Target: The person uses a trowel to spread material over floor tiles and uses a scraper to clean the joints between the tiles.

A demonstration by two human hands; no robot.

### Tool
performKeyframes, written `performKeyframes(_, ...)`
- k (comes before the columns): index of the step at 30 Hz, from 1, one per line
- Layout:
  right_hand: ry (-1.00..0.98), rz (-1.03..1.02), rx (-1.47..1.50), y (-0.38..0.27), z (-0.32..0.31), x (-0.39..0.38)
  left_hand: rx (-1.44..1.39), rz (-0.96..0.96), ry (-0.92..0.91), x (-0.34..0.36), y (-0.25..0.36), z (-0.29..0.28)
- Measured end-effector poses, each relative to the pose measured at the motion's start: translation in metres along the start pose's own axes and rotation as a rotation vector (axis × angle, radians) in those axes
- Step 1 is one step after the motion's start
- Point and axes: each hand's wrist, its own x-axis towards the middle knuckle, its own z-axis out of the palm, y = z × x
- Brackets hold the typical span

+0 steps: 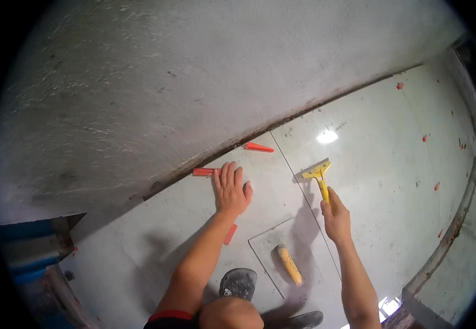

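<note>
Pale floor tiles (369, 148) meet a grey wall (155, 82). From left: one red wedge (203, 172), its right end under the fingertips of the left hand (230, 192), which lies flat, unclenched; a red piece (230, 234), shape unclear, half hidden by the left forearm (196, 268); one dark clog (238, 282), overlapped by a knee (231, 315); a second red wedge (258, 147); one wooden-handled trowel (290, 265); a second clog (306, 319), only partly visible. The right hand (336, 216) grips one yellow scraper (318, 171), blade near a tile joint (317, 222). Farther right, several red bits (425, 138), too small to identify.
</note>
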Motion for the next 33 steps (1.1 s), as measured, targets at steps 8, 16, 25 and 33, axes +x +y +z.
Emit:
performKeyframes(8,-0.133,-0.168,-0.180,0.003,-0.076,-0.057,-0.285,0.060,-0.002,0.001,0.056,-0.016)
performKeyframes(16,-0.219,-0.115,-0.048,0.048,-0.142,-0.138,-1.286,-0.358,-1.104,0.011,0.220,-0.060)
performKeyframes(25,0.157,0.435,0.186,0.166,-0.145,-0.277,-0.896,-0.136,-1.028,-0.046,0.234,-0.040)
performKeyframes(33,0.342,0.937,1.100,0.264,-0.029,-0.432,-0.402,0.713,-0.884,-0.126,0.217,-0.050)
